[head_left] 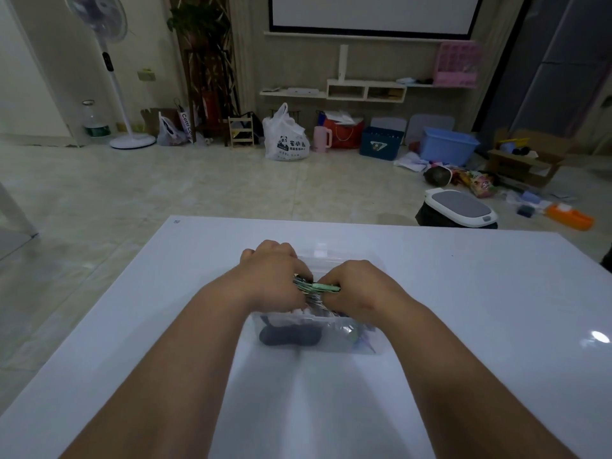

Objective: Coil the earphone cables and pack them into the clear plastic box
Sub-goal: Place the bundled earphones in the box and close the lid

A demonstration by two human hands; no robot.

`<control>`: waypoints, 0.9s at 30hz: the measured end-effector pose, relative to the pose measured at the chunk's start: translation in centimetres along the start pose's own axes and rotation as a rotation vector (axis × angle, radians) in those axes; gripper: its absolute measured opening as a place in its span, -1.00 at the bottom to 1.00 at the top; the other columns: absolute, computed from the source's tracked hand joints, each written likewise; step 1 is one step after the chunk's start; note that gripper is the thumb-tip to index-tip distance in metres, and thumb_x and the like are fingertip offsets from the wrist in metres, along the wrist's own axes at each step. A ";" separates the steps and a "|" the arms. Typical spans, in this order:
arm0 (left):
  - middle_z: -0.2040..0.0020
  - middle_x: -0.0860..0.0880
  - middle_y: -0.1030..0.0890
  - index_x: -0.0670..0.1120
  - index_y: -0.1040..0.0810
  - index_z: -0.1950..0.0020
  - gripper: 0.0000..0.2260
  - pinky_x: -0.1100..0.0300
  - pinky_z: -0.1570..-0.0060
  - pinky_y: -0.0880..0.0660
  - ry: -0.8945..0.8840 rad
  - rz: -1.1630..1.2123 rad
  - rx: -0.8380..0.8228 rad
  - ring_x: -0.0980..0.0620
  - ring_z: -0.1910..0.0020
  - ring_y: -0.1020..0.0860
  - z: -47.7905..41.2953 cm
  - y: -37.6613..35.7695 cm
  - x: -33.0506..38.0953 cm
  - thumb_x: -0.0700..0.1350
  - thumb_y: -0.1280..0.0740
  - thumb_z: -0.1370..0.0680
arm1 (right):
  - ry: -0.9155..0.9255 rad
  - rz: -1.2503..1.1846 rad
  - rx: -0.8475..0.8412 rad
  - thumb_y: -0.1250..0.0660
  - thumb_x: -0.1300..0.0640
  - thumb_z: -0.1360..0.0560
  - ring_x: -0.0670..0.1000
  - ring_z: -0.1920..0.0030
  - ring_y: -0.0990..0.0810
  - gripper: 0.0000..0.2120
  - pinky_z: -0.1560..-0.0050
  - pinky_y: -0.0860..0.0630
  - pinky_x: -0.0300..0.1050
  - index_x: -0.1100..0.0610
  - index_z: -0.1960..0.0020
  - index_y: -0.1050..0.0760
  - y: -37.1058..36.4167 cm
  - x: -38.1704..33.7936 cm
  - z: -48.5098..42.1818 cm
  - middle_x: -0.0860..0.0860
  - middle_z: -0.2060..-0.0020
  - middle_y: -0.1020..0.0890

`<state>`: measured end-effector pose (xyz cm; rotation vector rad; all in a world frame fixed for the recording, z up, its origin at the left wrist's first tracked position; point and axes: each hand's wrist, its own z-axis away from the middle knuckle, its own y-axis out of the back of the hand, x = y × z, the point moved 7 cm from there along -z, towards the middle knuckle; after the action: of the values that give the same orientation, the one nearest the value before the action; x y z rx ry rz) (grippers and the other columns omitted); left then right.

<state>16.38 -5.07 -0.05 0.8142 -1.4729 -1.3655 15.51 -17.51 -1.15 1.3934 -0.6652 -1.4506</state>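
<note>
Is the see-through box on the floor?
No, the clear plastic box sits on the white table.

Left hand (270, 273) and right hand (356, 286) bare; forearms (185, 359) bare to frame edge, seemingly short-sleeved.

White surface, beige floor, bright plastic beyond

The glossy white surface (463, 293) is plain and unpatterned. The clear plastic box (334, 346) shows a dark navy oblong pouch (288, 336) through its wall. The bundle of earphone cable (319, 287) is streaked mint green and black. The tiled floor (165, 187) is beige and marbled. The white plastic bag (286, 137) has a black panda print, the plastic tub (447, 145) is light blue and the grid crate (457, 62) is pink.
</note>
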 end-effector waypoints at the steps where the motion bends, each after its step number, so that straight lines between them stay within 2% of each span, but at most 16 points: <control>1: -0.14 0.17 -0.46 0.26 -0.58 -0.16 -0.68 0.07 -0.20 -0.21 -0.010 0.058 -0.002 0.08 -0.24 -0.29 0.2 0.5 -0.3 0.04 -0.38 -0.42 | -0.002 0.006 0.001 -0.31 0.16 -0.43 0.01 0.30 -0.55 -0.84 0.32 -0.41 -0.18 -0.02 0.15 -0.65 0.0 0.0 0.0 -0.01 0.29 -0.64; 3: -0.15 0.24 -0.54 0.24 -0.63 -0.09 -0.76 0.07 -0.27 -0.23 -0.032 0.078 0.038 0.12 -0.24 -0.35 0.5 1.3 -0.7 0.05 -0.43 -0.43 | -0.002 0.022 -0.004 -0.30 0.16 -0.42 0.02 0.29 -0.55 -0.84 0.30 -0.42 -0.16 -0.03 0.20 -0.64 -0.1 0.2 -0.1 -0.01 0.30 -0.64; 6: -0.07 0.25 -0.63 0.25 -0.66 -0.06 -0.83 0.09 -0.27 -0.24 -0.018 -0.072 0.021 0.13 -0.16 -0.43 0.9 0.8 -0.6 0.09 -0.42 -0.47 | 0.003 0.039 -0.053 -0.28 0.12 -0.41 0.03 0.24 -0.57 -0.86 0.28 -0.43 -0.14 -0.05 0.23 -0.59 -0.7 0.3 -0.2 -0.04 0.26 -0.64; 8: -0.04 0.22 -0.65 0.23 -0.67 -0.05 -0.85 0.10 -0.26 -0.26 0.007 -0.072 0.000 0.11 -0.11 -0.47 0.9 0.1 -0.7 0.05 -0.39 -0.51 | 0.011 0.026 -0.076 -0.25 -0.01 -0.45 0.02 0.08 -0.59 -0.81 0.15 -0.49 -0.12 -0.11 0.02 -0.61 -1.0 0.2 0.0 -0.08 0.08 -0.66; 10: 0.01 0.18 -0.67 0.20 -0.69 -0.02 -0.86 0.10 -0.24 -0.31 0.035 -0.043 0.000 0.09 -0.07 -0.50 0.8 -0.3 -1.0 0.02 -0.38 -0.51 | 0.010 -0.025 -0.035 -0.16 -0.14 -0.52 0.01 -0.09 -0.56 -0.68 -0.07 -0.51 -0.07 -0.16 -0.20 -0.54 -0.7 0.1 0.2 -0.10 -0.15 -0.60; 11: 0.03 0.17 -0.67 0.18 -0.69 0.00 -0.86 0.11 -0.21 -0.33 0.044 -0.038 0.009 0.08 -0.05 -0.51 0.7 -0.3 -1.1 0.01 -0.40 -0.49 | 0.015 -0.040 -0.007 -0.13 -0.15 -0.55 0.00 -0.10 -0.56 -0.68 -0.11 -0.51 -0.06 -0.18 -0.23 -0.51 -0.5 0.1 0.2 -0.10 -0.18 -0.58; 17: 0.10 0.12 -0.64 0.11 -0.57 0.15 -0.89 0.21 0.04 -0.34 0.073 -0.007 0.084 0.06 -0.01 -0.54 0.4 -0.3 -1.2 -0.03 -0.49 -0.41 | 0.031 0.051 -0.045 -0.23 0.07 -0.60 -0.05 0.01 -0.56 -0.74 -0.07 -0.51 -0.16 -0.05 -0.20 -0.62 -0.7 -0.1 0.1 -0.08 -0.11 -0.65; 20: 0.03 0.12 -0.59 0.13 -0.66 0.09 -0.92 0.17 -0.01 -0.33 0.038 -0.123 0.139 0.03 -0.11 -0.43 0.5 0.1 -0.9 0.05 -0.46 -0.44 | 0.027 0.045 -0.044 -0.26 0.10 -0.58 -0.04 -0.03 -0.57 -0.76 -0.04 -0.48 -0.20 -0.01 -0.17 -0.64 -1.0 -0.1 -0.3 -0.08 -0.14 -0.66; 23: -0.04 0.15 -0.62 0.15 -0.68 0.01 -0.89 0.12 -0.11 -0.26 0.044 -0.147 0.075 0.03 -0.19 -0.37 0.2 -0.6 -1.2 0.00 -0.40 -0.50 | 0.001 0.001 -0.044 -0.28 0.13 -0.57 -0.03 -0.01 -0.58 -0.77 0.01 -0.49 -0.21 0.02 -0.14 -0.66 -1.4 0.3 -0.6 -0.05 -0.10 -0.68; 25: -0.03 0.15 -0.64 0.14 -0.68 0.01 -0.89 0.13 -0.13 -0.27 0.048 -0.128 0.030 0.05 -0.18 -0.39 0.1 -1.0 -1.4 -0.04 -0.40 -0.52 | -0.009 -0.018 -0.040 -0.29 0.14 -0.56 -0.02 0.01 -0.59 -0.79 -0.01 -0.52 -0.19 0.04 -0.11 -0.67 -1.5 0.4 -0.7 -0.03 -0.06 -0.68; 27: 0.02 0.15 -0.65 0.14 -0.66 0.05 -0.89 0.17 -0.06 -0.29 0.044 -0.131 0.024 0.05 -0.12 -0.46 0.1 -1.1 -1.4 -0.07 -0.41 -0.50 | -0.012 -0.036 -0.006 -0.32 0.14 -0.55 -0.01 0.02 -0.59 -0.84 -0.04 -0.54 -0.15 0.04 -0.04 -0.67 -1.3 0.5 -0.7 -0.02 -0.01 -0.67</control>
<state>16.65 -3.95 -1.44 0.9643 -1.4256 -1.4197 15.88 -17.30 -2.66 1.4000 -0.6455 -1.4892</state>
